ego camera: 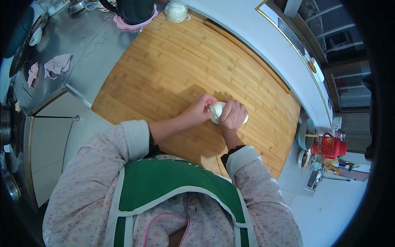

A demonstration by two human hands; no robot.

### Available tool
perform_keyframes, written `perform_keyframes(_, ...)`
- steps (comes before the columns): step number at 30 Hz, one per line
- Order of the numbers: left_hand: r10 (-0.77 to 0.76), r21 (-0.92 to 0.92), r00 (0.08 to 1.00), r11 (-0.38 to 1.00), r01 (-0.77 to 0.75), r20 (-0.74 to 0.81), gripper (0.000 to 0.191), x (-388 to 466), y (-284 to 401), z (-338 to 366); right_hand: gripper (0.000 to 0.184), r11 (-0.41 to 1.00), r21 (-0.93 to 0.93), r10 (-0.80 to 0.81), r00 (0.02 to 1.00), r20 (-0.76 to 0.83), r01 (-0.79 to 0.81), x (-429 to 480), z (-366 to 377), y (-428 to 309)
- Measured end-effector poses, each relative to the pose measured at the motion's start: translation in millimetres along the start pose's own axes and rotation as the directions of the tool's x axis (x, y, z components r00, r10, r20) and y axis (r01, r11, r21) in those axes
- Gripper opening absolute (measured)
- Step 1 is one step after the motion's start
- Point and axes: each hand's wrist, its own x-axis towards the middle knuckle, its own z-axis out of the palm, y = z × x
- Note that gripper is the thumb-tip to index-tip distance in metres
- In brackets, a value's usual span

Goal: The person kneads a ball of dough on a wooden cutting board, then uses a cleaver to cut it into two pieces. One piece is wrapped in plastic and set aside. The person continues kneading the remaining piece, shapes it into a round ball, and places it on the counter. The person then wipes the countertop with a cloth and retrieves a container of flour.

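A lump of white dough (217, 110) lies on a large bamboo board (172, 61), close to its front half. My left hand (201, 108) pinches the dough's left end between thumb and fingers. Over the right part of the lump my right hand (233, 115) is curled, its fingers pressing on top. A bit of dough shows past the right hand's outer side. Part of the lump is hidden beneath my fingers.
At the board's far edge sit a round white wrapped ball (176, 11) and a long wooden rolling pin (247, 55). A black pitcher (135, 12) stands on a pink mat (131, 27). Cloths (58, 65) lie on the steel counter (89, 46). A red container (328, 146) stands at right.
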Motion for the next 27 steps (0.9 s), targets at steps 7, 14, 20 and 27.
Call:
perform_keyframes(7,-0.633,-0.406,0.733,0.619,0.672,0.249,0.073,-1.4,13.3,-11.8,0.023,0.996,-0.042,0.086,0.987,0.137,-0.081,44.7,29.5,20.2)
perform_keyframes(14,-0.517,-0.502,0.795,0.620,0.603,0.317,0.084,25.9,12.5,2.0,0.026,0.997,-0.060,0.056,0.976,0.211,-0.044,80.5,53.1,47.6)
perform_keyframes(20,-0.491,-0.525,0.871,0.737,0.426,0.018,0.087,59.7,16.1,48.6,0.037,0.996,-0.018,0.086,0.982,0.166,-0.084,118.4,66.8,57.4)
perform_keyframes(27,-0.437,-0.392,0.843,0.749,0.534,0.313,0.067,98.7,59.6,15.6,0.074,0.637,0.096,0.510,0.512,0.691,-0.765,104.3,35.7,69.4)
